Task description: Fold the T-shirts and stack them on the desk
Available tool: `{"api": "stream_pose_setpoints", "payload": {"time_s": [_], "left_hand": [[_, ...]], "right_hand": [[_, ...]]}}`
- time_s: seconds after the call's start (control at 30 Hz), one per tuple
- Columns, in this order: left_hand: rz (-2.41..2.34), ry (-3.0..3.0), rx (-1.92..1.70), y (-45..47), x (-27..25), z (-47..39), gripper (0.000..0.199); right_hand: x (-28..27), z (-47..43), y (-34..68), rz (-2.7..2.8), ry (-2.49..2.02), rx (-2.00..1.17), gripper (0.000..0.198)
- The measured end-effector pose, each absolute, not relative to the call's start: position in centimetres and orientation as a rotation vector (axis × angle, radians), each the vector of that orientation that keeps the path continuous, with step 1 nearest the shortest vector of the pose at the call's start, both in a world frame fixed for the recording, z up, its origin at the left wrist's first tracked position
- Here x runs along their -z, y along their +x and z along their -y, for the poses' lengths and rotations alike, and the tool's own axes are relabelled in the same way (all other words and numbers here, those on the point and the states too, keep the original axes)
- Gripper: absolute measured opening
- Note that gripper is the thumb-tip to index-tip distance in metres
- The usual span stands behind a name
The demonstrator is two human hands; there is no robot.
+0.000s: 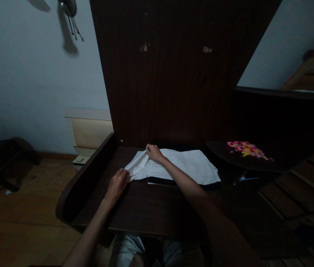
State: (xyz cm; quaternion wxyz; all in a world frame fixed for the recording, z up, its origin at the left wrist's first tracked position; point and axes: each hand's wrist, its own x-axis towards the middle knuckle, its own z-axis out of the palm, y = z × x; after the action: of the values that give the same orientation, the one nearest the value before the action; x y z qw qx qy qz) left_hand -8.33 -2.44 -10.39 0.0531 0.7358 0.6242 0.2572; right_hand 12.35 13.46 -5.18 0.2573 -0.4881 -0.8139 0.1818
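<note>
A white garment (187, 165), folded lengthwise, lies across the dark wooden desk (146, 215). What looks like its waistband is at the left end, but the exact kind of garment is hard to make out in the dim light. My left hand (118, 182) has its fingers closed on the near left corner of that end. At the far edge, my right hand (154, 152) pinches the same band, its forearm crossing over the cloth. Under the garment lies something flat and black (162, 181) with a thin white edge, mostly covered.
A raised side panel (84, 181) borders the desk at left, and a tall dark back panel (173, 81) stands behind. Right of the cloth, a rounded shelf (218, 152) carries a pile of small pink and yellow pieces (247, 149). A whitish object (247, 178) lies below it.
</note>
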Motion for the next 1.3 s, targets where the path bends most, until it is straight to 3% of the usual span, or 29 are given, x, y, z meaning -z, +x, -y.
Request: {"api": "stream_pose_setpoints", "payload": {"time_s": [0.1, 0.33, 0.4, 0.57, 0.73, 0.87, 0.97, 1.17, 1.3], "left_hand": [[-1.884, 2.226, -0.861, -9.0, 10.5, 2.5, 0.022], [-1.905, 2.184, -1.028, -8.9, 11.0, 2.6, 0.019], [-1.941, 2.156, -1.062, -8.8, 11.0, 2.7, 0.015], [-2.089, 2.120, -1.025, -9.1, 10.6, 3.5, 0.019], [-2.386, 2.097, -0.690, -8.8, 9.8, 5.2, 0.027], [-2.502, 2.106, -0.448, -8.0, 8.6, 5.4, 0.023], [-2.430, 2.207, -0.603, -7.5, 7.7, 4.1, 0.023], [-1.969, 2.369, -1.250, -5.7, 5.8, -1.1, 0.056], [-1.823, 2.301, -1.300, -5.9, 4.1, -4.0, 0.041]], "right_hand": [[4.4, -13.8, 11.8, 2.046, -1.374, -0.645, 0.025], [4.2, -13.9, 9.6, 1.663, -1.435, -1.168, 0.010], [4.2, -13.6, 9.3, 1.736, -1.402, -1.110, 0.009], [3.4, -13.2, 10.3, 2.115, -1.360, -0.748, 0.027], [2.4, -13.2, 10.7, 2.351, -1.365, -0.307, 0.024], [1.7, -12.5, 9.2, 2.340, -1.400, -0.399, 0.021], [1.0, -11.8, 7.8, 2.357, -1.321, -0.511, 0.022], [-0.2, -11.0, 6.3, 2.426, -1.053, -0.443, 0.023], [-0.3, -11.5, 6.3, 2.332, -0.962, -0.612, 0.024]]}}
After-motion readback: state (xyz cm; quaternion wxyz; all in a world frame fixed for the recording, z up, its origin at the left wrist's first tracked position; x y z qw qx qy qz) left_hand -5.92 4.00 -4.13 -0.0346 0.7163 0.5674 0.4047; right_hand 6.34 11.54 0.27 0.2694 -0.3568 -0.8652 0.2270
